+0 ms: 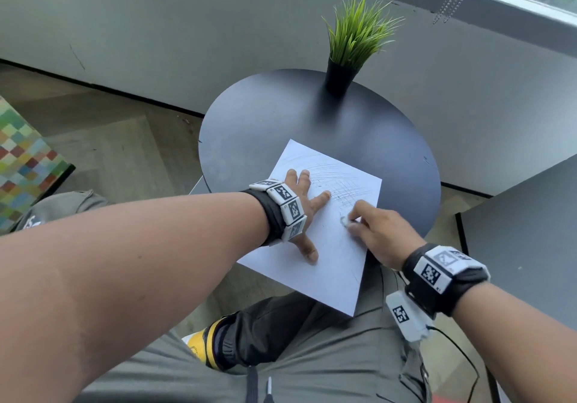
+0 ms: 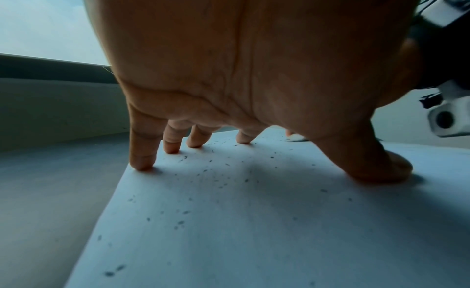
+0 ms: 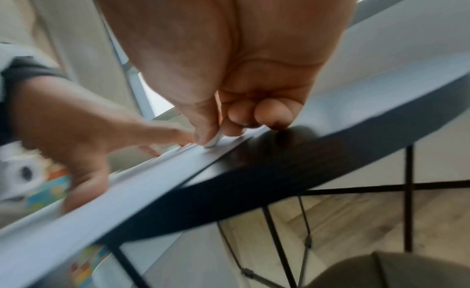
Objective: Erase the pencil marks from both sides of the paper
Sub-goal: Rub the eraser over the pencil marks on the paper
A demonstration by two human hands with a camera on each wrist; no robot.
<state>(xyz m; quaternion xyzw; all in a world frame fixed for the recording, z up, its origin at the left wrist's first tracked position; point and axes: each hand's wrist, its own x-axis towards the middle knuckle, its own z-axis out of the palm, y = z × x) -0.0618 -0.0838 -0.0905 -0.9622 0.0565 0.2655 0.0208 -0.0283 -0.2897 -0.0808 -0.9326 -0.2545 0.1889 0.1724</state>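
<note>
A white sheet of paper (image 1: 331,246) lies on the round dark table (image 1: 265,121), its near corner hanging over the table's front edge. Criss-cross pencil marks (image 1: 340,181) cover its far part. My left hand (image 1: 304,202) lies spread on the paper (image 2: 229,222), fingertips (image 2: 142,163) and thumb pressing it down. My right hand (image 1: 371,227) pinches a small white eraser (image 1: 345,222) and holds it against the paper near the right edge. In the right wrist view the eraser (image 3: 213,141) sits under the thumb, touching the sheet. Dark eraser crumbs (image 2: 203,171) are scattered on the paper.
A potted grass plant (image 1: 346,56) stands at the table's far edge. A second dark tabletop (image 1: 530,231) is to the right. A colourful checked seat (image 1: 22,159) is on the left. My legs are under the table's front edge.
</note>
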